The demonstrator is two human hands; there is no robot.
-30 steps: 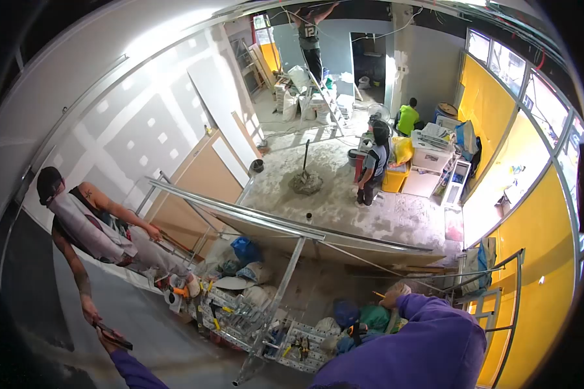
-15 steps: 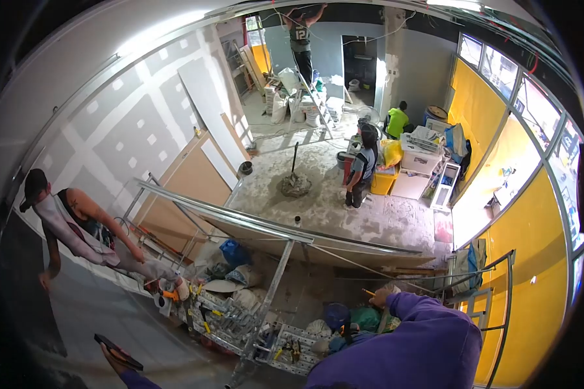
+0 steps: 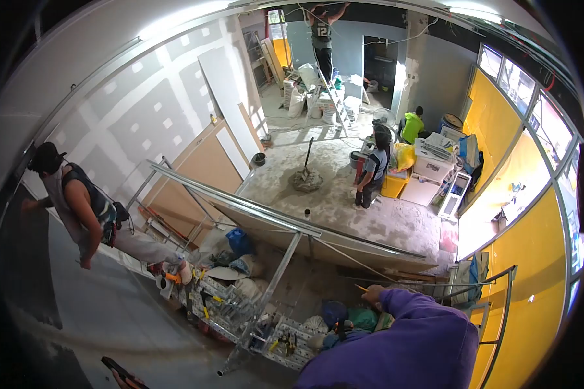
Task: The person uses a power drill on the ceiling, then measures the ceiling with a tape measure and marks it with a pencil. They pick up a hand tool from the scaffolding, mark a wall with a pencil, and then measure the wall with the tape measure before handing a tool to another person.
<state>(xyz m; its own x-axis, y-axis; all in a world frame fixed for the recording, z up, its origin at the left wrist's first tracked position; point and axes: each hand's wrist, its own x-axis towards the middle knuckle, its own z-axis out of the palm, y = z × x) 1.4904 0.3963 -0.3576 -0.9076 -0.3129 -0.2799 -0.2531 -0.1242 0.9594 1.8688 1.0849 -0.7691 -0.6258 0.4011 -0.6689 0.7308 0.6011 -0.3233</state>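
Note:
My right hand, reaching out from a purple sleeve, has its fingers closed around an orange-yellow pencil. Below it are a dark blue bundle and a green bag beside a perforated metal scaffold platform. Pliers and other hand tools lie on that platform. At the bottom left edge, my left hand is partly cut off by the frame. It is closed on a black, flat, elongated object whose kind I cannot make out.
A co-worker stands on the scaffold at left, facing the grey panel. Metal rails cross in front of me. Below, people stand near plastic bins; one is on a ladder. A shovel stands in a mortar heap.
My view has shifted, so the room appears farther right. The left co-worker has straightened up from a bent posture. My left hand has dropped lower in view; my right hand still holds the pencil.

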